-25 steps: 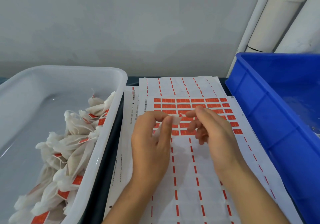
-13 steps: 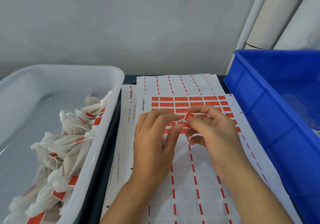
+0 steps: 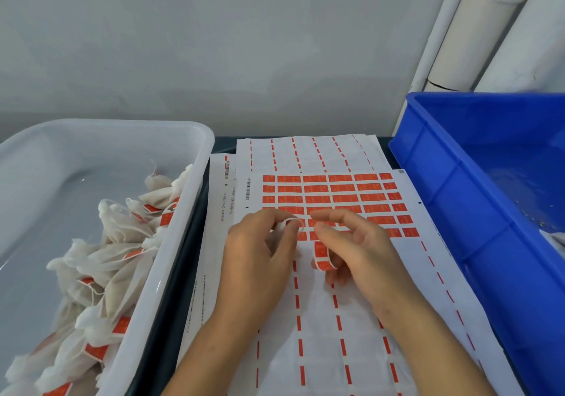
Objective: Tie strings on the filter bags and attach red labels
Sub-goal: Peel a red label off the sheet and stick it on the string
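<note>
Left hand (image 3: 260,261) pinches a white strip (image 3: 287,223) over mid sheet (image 3: 351,349); right hand (image 3: 363,252), fingers loosely curled, label (image 3: 321,256) stuck on fingertip. Bags (image 3: 116,258) in tub (image 3: 171,261), left edge.

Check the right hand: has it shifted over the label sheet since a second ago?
Yes. The right hand has dropped toward the person, away from the red rows on the label sheet, and now carries a peeled red label on a finger.
</note>
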A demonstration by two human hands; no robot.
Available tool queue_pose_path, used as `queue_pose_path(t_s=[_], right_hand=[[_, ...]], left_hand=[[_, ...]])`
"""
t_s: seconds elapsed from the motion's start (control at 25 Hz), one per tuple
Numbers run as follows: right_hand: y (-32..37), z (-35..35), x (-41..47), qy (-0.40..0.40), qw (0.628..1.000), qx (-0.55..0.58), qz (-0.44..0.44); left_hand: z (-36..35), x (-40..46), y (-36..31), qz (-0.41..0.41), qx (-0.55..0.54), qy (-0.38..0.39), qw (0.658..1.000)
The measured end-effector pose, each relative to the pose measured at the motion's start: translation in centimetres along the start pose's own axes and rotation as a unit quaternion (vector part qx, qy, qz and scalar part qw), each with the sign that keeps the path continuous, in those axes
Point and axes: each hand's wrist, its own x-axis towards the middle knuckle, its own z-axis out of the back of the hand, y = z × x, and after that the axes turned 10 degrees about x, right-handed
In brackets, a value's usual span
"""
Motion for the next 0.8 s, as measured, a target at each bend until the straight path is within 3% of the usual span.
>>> queue_pose_path(t_s=[0.32, 0.8], right_hand=[[-0.4, -0.1, -0.2, 0.052, 0.998, -0.033, 0.025], [0.5, 0.8, -0.3, 0.025, 0.999, 0.003, 0.021]], left_hand=[[0.2, -0.4, -0.7, -0.02, -0.054, 0.037, 0.998], [0.8, -0.3, -1.7, 0.022, -0.155, 0.074, 0.985]])
